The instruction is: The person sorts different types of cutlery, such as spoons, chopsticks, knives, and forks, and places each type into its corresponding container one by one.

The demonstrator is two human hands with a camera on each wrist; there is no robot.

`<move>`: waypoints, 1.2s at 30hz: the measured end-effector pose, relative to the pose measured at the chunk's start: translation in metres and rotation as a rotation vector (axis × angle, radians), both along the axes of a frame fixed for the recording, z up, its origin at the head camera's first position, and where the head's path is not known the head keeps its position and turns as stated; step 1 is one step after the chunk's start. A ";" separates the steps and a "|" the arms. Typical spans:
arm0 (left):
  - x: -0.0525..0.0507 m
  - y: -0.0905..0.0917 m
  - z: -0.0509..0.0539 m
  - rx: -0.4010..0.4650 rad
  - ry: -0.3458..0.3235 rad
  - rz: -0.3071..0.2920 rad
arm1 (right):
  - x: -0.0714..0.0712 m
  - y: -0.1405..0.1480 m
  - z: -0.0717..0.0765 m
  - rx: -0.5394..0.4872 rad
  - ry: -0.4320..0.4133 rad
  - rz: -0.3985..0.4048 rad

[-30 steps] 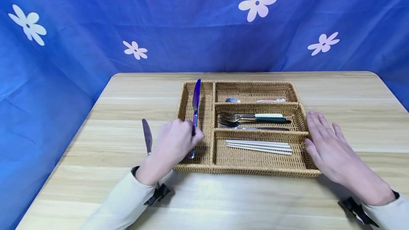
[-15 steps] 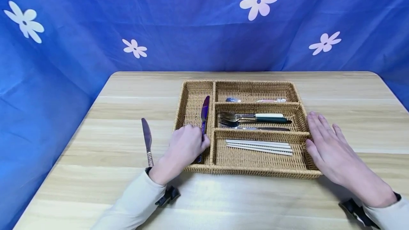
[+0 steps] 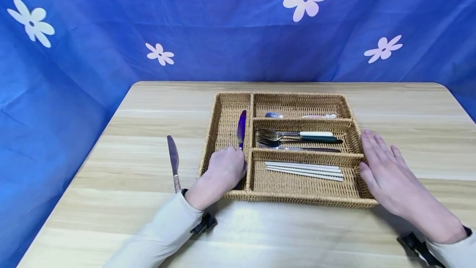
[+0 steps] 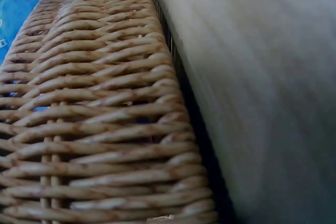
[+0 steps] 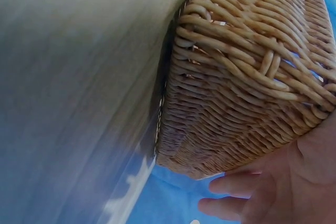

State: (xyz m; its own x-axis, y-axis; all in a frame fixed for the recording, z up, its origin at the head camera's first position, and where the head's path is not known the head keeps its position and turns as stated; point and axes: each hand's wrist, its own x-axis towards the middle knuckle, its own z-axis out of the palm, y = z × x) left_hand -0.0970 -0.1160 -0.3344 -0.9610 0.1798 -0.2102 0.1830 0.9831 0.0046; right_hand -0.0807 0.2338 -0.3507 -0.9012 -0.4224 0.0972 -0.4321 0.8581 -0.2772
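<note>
My left hand (image 3: 227, 166) is down in the long left compartment of the woven cutlery tray (image 3: 305, 197), fingers curled round the handle of a shiny purple-blue table knife (image 3: 241, 128). The blade points away from me, close beside the divider; the handle is mostly hidden by the hand. At the tray's right side my right hand (image 3: 390, 177) rests with straight fingers against the outer wall. The right wrist view has its fingers (image 5: 236, 184) beside the wicker. A second table knife (image 3: 173, 156) lies on the table left of the tray, its handle end hidden behind my left wrist.
The middle compartment holds several forks (image 3: 271, 135) and a dark-handled utensil (image 3: 320, 149). White chopsticks (image 3: 305, 169) lie in the front compartment, and a spoon (image 3: 274, 115) is partly visible at the back. A blue flowered cloth (image 3: 238, 24) hangs behind the wooden table (image 3: 111, 202).
My left hand has moved right and lowered the purple-blue knife from over the tray's left compartment to beside the divider. The right hand stays at the tray's side.
</note>
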 end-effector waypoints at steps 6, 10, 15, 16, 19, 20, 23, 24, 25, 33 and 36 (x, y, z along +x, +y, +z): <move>-0.001 -0.002 0.000 0.091 -0.058 -0.002 | 0.000 0.000 0.000 -0.003 -0.001 0.001; -0.001 -0.005 0.002 0.204 -0.130 -0.001 | 0.001 0.000 -0.001 -0.007 -0.004 -0.002; 0.000 -0.006 0.004 0.250 -0.179 0.015 | 0.001 0.000 -0.001 -0.003 -0.005 -0.007; 0.000 -0.006 0.004 0.246 -0.181 0.014 | 0.002 0.000 0.000 -0.001 -0.002 -0.008; -0.001 -0.006 0.005 0.229 -0.175 0.012 | 0.002 -0.001 0.001 0.005 0.011 -0.009; -0.001 -0.006 0.005 0.217 -0.169 0.011 | 0.002 -0.001 0.001 0.008 0.019 -0.006; -0.001 -0.007 0.005 0.193 -0.149 0.008 | 0.002 -0.002 0.001 0.029 0.040 -0.001; -0.001 -0.007 0.005 0.187 -0.144 0.007 | 0.001 -0.003 0.001 0.039 0.049 0.000; -0.001 -0.008 0.005 0.179 -0.140 0.008 | 0.001 -0.003 0.001 0.050 0.060 0.001; 0.003 -0.019 0.012 0.235 0.002 -0.019 | 0.000 -0.005 0.003 0.099 0.122 0.017; 0.008 -0.033 0.023 0.353 0.171 -0.057 | 0.001 -0.002 0.003 0.108 0.104 0.014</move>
State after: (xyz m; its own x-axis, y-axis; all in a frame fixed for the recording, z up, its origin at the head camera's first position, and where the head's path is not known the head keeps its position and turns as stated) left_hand -0.0889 -0.1494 -0.3111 -0.9632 0.2665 0.0365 0.2646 0.9149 0.3049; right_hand -0.0800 0.2313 -0.3481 -0.8826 -0.4480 0.1429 -0.4659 0.8743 -0.1365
